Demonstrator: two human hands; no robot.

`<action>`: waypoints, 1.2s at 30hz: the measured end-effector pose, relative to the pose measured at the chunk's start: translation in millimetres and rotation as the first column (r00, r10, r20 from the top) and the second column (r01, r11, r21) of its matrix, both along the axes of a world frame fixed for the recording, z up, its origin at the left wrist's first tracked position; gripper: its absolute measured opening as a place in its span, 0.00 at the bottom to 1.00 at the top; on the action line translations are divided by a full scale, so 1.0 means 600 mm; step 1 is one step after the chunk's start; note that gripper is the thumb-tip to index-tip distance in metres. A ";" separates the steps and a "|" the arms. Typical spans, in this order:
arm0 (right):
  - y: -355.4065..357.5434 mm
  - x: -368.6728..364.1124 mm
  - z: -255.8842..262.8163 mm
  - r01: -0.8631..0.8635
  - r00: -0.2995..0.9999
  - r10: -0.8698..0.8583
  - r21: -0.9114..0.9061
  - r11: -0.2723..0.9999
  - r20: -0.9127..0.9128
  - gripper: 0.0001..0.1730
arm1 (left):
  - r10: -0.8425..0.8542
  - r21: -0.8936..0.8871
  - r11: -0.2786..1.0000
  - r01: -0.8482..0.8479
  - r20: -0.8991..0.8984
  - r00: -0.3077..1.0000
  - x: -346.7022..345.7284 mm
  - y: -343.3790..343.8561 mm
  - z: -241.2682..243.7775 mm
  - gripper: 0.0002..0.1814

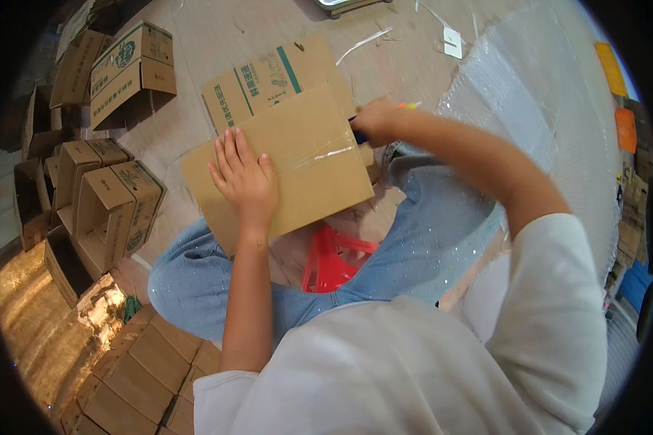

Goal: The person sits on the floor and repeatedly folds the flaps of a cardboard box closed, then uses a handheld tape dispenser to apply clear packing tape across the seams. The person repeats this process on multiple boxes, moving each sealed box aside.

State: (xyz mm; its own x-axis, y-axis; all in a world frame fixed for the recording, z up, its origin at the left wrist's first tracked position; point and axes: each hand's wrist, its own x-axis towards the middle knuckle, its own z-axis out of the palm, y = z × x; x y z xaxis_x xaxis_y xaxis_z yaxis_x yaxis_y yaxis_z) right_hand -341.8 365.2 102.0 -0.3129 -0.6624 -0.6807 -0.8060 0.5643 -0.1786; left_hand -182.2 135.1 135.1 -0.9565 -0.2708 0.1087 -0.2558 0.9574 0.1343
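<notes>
A cardboard carton (315,157) sits tilted on the floor between my bent legs, a strip of clear tape shining on its plain panel. A printed flap or panel (256,87) with green writing extends beyond it. My left hand (247,176) lies flat on the plain panel, fingers slightly spread and gripping nothing. At the carton's right edge, my right hand (380,122) is closed around a dark blue tool (357,130). Yellow and orange show beyond this hand; the carton and fingers hide most of the tool, so its kind is unclear.
Several open cartons (117,204) stand at the left, and packed brown cardboard (141,375) lies lower left. A red plastic bag (329,261) rests between my legs. Bubble wrap (514,103) spreads along the right. A metal-topped device (353,4) stands at the top edge.
</notes>
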 end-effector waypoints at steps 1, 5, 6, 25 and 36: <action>-0.029 0.006 -0.003 0.058 0.998 -0.058 0.014 0.998 0.034 0.16 | 0.001 -0.005 1.000 -0.001 -0.008 1.000 -0.001 -0.004 0.000 0.33; 0.003 0.002 -0.115 -0.032 0.994 0.051 0.202 0.979 -0.094 0.19 | -0.035 -0.012 0.999 0.035 -0.014 0.999 -0.005 0.006 0.010 0.32; 0.007 -0.017 -0.113 0.044 0.996 -0.024 0.228 0.973 -0.091 0.21 | -0.030 -0.017 0.999 0.030 -0.010 1.000 -0.005 0.008 0.003 0.31; 0.011 0.151 0.397 0.135 0.985 -0.024 -0.685 0.716 0.169 0.37 | -0.248 0.577 -0.724 -0.378 0.294 0.923 0.085 0.008 0.206 0.21; -0.031 0.172 0.398 0.117 0.986 -0.039 -0.510 0.852 0.162 0.37 | 0.062 0.818 -0.401 -0.412 0.473 0.879 0.116 -0.011 0.135 0.08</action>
State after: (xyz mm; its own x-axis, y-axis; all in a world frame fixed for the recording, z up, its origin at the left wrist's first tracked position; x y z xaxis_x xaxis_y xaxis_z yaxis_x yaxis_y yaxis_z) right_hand -238.6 346.5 340.9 -0.3058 -0.9075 -0.2880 -0.7076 0.4190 -0.5690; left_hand -112.7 128.5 216.3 -0.7028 -0.0499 -0.7097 -0.5870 -0.5229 0.6181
